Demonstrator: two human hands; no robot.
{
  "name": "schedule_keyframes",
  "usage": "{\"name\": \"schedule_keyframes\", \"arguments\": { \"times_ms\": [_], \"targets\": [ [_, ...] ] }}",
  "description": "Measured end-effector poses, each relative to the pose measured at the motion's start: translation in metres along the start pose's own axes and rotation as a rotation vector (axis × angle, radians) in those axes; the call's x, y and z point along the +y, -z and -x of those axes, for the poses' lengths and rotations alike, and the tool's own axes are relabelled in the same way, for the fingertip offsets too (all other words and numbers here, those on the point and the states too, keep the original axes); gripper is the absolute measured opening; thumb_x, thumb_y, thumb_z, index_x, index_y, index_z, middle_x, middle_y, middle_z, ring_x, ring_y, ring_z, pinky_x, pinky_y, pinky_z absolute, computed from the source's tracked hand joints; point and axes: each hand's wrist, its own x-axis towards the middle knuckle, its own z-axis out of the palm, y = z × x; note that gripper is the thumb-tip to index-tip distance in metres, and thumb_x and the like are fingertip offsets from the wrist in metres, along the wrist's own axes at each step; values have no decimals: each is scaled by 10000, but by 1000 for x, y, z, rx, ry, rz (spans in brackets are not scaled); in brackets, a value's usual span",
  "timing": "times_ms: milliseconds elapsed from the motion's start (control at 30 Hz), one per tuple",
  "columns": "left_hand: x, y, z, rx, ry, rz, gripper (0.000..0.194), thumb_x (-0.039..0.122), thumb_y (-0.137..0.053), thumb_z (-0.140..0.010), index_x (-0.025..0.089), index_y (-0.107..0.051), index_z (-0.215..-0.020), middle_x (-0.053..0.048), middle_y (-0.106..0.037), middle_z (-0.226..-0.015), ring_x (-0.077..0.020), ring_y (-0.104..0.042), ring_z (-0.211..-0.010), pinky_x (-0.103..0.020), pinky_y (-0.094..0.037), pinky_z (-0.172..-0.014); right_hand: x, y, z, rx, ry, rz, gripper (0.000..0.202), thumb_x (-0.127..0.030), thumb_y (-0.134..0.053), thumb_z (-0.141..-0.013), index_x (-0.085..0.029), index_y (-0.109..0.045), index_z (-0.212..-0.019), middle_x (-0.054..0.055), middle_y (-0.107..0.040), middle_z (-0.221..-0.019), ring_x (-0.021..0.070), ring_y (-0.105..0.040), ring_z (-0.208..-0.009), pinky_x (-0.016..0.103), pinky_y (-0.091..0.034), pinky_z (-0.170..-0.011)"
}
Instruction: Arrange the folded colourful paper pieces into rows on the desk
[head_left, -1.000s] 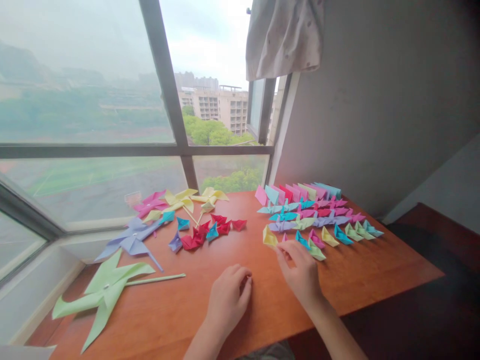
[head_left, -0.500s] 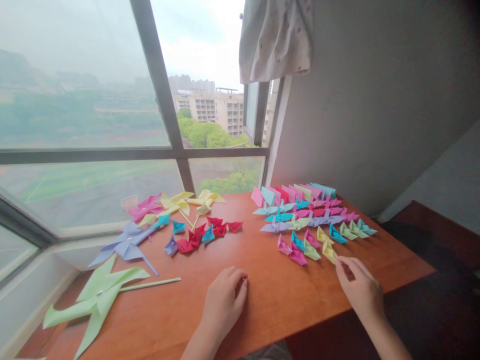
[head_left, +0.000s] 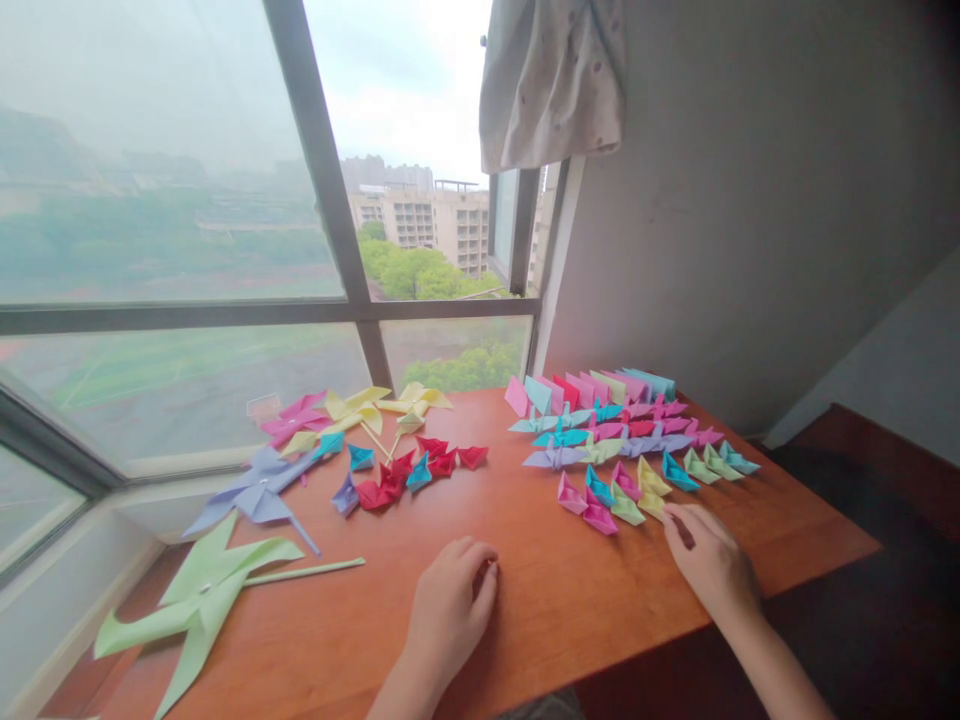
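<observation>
My right hand (head_left: 711,562) has its thumb and forefinger pinched at the near right end of a yellow paper boat (head_left: 651,504). That boat stands close in front of another yellow paper boat (head_left: 652,478). Beside them on the left are a light green boat (head_left: 627,507), a blue boat (head_left: 600,487) and pink boats (head_left: 600,517). My left hand (head_left: 456,592) rests on the wooden table (head_left: 540,610), fingers curled together towards the thumb, with nothing visible in it.
Rows of folded paper cranes (head_left: 637,428) lie behind the boats, with folded paper pieces (head_left: 585,388) at the back. On the left are a green pinwheel (head_left: 202,590), a purple pinwheel (head_left: 261,487) and red boats (head_left: 386,487). Windows (head_left: 165,200) border the table.
My right hand has shifted slightly left and away from me, and the nearer yellow boat has moved with it towards the other yellow boat. My left hand stays put.
</observation>
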Motion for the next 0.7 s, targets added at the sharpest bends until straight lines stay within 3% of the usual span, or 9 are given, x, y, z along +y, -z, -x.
{"name": "schedule_keyframes", "arguments": {
  "times_ms": [700],
  "targets": [
    [0, -1, 0, -18, 16, 13, 163, 190, -475, -898, 218, -635, -891, -44, -665, -874, -209, -618, -835, -296, -464, -721, -1, 0, 0, 21, 22, 19, 318, -381, -451, -944, -170, -688, -965, 93, -699, -890, 213, -635, -805, 318, -488, -775]
  ]
}}
